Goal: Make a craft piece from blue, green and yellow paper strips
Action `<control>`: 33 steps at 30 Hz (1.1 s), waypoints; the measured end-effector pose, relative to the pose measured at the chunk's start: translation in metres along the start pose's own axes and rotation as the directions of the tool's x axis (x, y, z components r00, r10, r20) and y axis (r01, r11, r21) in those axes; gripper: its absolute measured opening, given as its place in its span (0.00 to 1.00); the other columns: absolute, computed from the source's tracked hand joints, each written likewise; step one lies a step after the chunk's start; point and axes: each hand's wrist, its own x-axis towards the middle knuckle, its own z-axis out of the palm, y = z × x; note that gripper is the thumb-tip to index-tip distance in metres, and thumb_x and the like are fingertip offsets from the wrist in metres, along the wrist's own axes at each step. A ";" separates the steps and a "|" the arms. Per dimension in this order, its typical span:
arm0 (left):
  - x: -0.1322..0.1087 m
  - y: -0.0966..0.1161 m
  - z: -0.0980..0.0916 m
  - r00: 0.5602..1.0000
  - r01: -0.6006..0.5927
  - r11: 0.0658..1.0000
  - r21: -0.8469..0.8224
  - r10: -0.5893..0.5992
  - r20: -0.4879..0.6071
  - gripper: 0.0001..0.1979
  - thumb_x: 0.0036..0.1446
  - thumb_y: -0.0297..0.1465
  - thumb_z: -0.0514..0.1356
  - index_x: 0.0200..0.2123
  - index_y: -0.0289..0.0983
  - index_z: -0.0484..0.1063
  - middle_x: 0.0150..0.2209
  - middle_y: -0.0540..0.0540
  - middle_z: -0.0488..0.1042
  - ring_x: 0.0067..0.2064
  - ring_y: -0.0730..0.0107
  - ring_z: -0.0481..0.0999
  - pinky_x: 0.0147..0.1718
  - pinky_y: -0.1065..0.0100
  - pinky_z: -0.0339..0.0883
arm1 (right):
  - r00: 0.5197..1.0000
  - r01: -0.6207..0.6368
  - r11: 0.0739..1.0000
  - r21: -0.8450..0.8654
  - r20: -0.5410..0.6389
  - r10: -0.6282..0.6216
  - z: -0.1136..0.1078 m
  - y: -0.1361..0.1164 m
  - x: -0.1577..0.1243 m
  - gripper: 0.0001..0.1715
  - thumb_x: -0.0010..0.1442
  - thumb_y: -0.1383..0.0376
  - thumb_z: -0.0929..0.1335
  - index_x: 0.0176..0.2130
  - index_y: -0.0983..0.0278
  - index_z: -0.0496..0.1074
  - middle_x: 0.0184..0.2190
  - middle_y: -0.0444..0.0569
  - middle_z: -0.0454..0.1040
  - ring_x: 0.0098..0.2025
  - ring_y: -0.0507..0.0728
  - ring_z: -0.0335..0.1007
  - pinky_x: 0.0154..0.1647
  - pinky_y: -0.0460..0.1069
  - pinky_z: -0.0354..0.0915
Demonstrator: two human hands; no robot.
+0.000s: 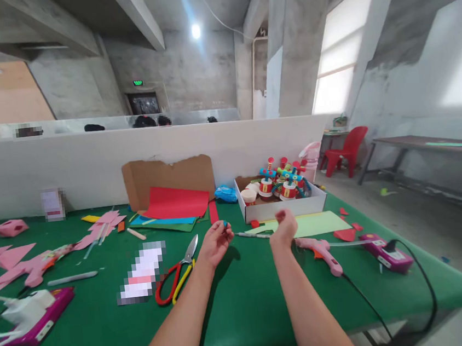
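My left hand (217, 244) is raised over the green tabletop, its fingertips pinching a small dark blue piece (225, 224) too small to name. To its right, my right hand (284, 227) is closed with curled fingers; whatever they might hold is hidden. Between the hands lies a slim grey pen-like tool (254, 235), its right end near my right wrist. A pale green paper sheet (322, 223) lies behind my right hand. Red-and-yellow handled scissors (179, 272) rest left of my left forearm. A pink glue gun (322, 251) lies right of my right wrist.
A white box (284, 208) of colourful small figures stands at the back. Coloured paper (178, 203) leans by a cardboard piece (169, 176). Purple power strips (388, 253) sit at both sides, a black cable running over the right edge. Pink paper scraps (17, 256) lie left.
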 end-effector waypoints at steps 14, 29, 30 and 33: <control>0.002 -0.005 -0.005 0.995 0.028 0.982 0.187 -0.046 0.093 0.15 0.37 0.30 0.72 0.24 0.32 0.69 0.21 0.52 0.68 0.23 0.81 0.68 0.28 0.76 0.65 | 0.828 -0.061 0.987 -0.147 0.545 0.132 0.036 0.003 -0.050 0.12 0.43 0.56 0.72 0.26 0.62 0.75 0.20 0.43 0.73 0.24 0.52 0.66 0.30 0.48 0.65; -0.007 0.004 -0.001 0.978 0.017 0.982 0.190 -0.056 0.199 0.14 0.42 0.31 0.70 0.26 0.34 0.66 0.23 0.53 0.67 0.24 0.82 0.65 0.30 0.74 0.66 | 0.977 0.055 0.975 -0.217 0.213 -0.008 0.023 0.008 -0.024 0.26 0.56 0.44 0.60 0.19 0.59 0.55 0.14 0.38 0.56 0.18 0.50 0.57 0.23 0.47 0.57; -0.007 0.005 -0.001 0.981 0.007 0.985 0.170 -0.039 0.188 0.14 0.42 0.31 0.70 0.26 0.34 0.66 0.24 0.53 0.67 0.24 0.82 0.65 0.30 0.74 0.66 | 0.986 0.009 0.986 -0.165 0.168 0.019 0.021 0.007 -0.021 0.28 0.56 0.43 0.60 0.18 0.59 0.54 0.13 0.38 0.54 0.17 0.50 0.54 0.22 0.47 0.57; -0.005 0.007 -0.002 0.992 0.006 0.992 0.129 -0.022 0.122 0.14 0.40 0.29 0.70 0.25 0.34 0.66 0.24 0.53 0.68 0.24 0.83 0.64 0.30 0.74 0.66 | 0.961 -0.092 0.995 -0.043 0.259 0.100 0.021 0.001 -0.022 0.28 0.51 0.43 0.64 0.17 0.60 0.57 0.13 0.37 0.55 0.17 0.49 0.52 0.22 0.47 0.59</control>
